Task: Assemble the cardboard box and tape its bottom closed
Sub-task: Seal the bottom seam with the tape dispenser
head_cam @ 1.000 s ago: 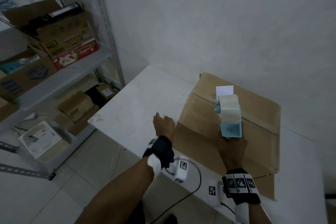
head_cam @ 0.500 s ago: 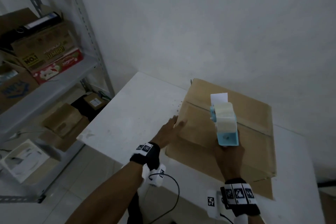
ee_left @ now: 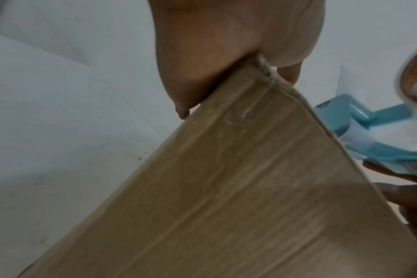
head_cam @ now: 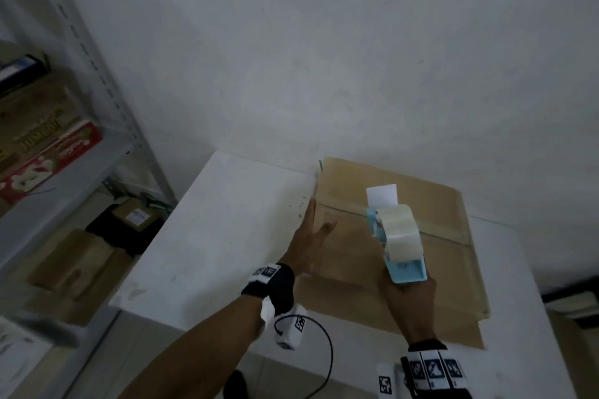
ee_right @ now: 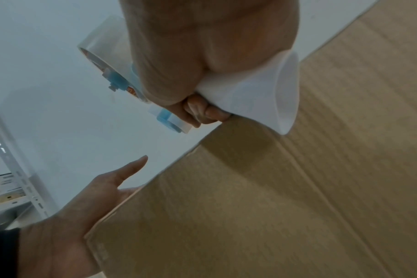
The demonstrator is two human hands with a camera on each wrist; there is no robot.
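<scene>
The left hand (head_cam: pixel 308 243) lies with straight fingers along the left edge of the flattened cardboard box (head_cam: pixel 389 282), fingers under or against that edge and thumb resting on top, in the lower centre of the head view. The right hand (head_cam: pixel 409 298) is curled round the handle of the blue tape dispenser (head_cam: pixel 397 244) and holds it above the cardboard, just right of centre.

The box lies flat on the white table (head_cam: pixel 227 236), filling the table's right half, its long axis running from lower right toward the upper left corner by the wall. Its left edge is the one that would have to rise to open it, and the left hand is already on it; the right hand is over the middle, well apart from that edge and occupied. I judge the box is not yet squared up, so taping is some way off.

In the left wrist view only the palm and a fingertip show against the cardboard rim; whether the fingers reach underneath is hidden. The white tab (head_cam: pixel 381 195) at the dispenser's far end is hard to identify.
</scene>
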